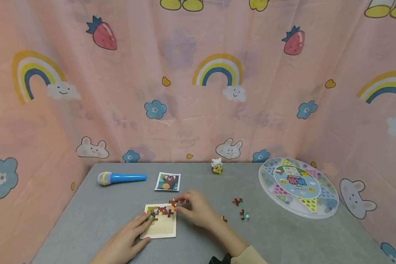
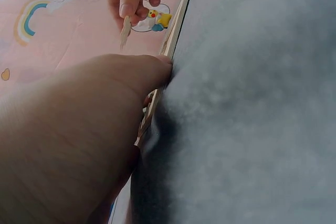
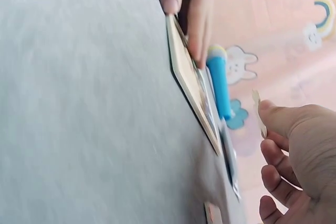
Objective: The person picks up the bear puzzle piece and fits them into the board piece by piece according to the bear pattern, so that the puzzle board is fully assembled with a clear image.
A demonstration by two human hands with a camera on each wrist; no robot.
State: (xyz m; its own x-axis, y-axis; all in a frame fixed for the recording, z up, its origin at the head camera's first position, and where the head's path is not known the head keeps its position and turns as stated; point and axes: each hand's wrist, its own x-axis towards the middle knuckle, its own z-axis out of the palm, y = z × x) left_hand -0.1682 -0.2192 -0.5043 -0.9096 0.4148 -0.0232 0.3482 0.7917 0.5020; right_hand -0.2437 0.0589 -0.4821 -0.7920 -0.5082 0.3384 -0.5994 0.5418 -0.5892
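Note:
A pale wooden puzzle board (image 1: pixel 163 230) lies on the table, with several bear-picture pieces (image 1: pixel 161 211) set along its upper part. My left hand (image 1: pixel 132 234) rests on the board's left side, fingers laid over the pieces and thumb at the near edge. Between thumb and fingers, my right hand (image 1: pixel 198 211) pinches a puzzle piece (image 1: pixel 173 202) over the board's upper right corner. The right wrist view shows this piece (image 3: pixel 259 114) edge-on, raised above the board (image 3: pixel 185 69). A picture card of a bear (image 1: pixel 168 182) lies just beyond the board.
Loose puzzle pieces (image 1: pixel 244 215) lie to the right, one partly hidden by my right forearm. A blue toy microphone (image 1: pixel 127 178) is at the back left, a small figurine (image 1: pixel 216 166) at the back. The round game board (image 1: pixel 320 205) occupies the right side, before a pink curtain (image 1: pixel 184 128).

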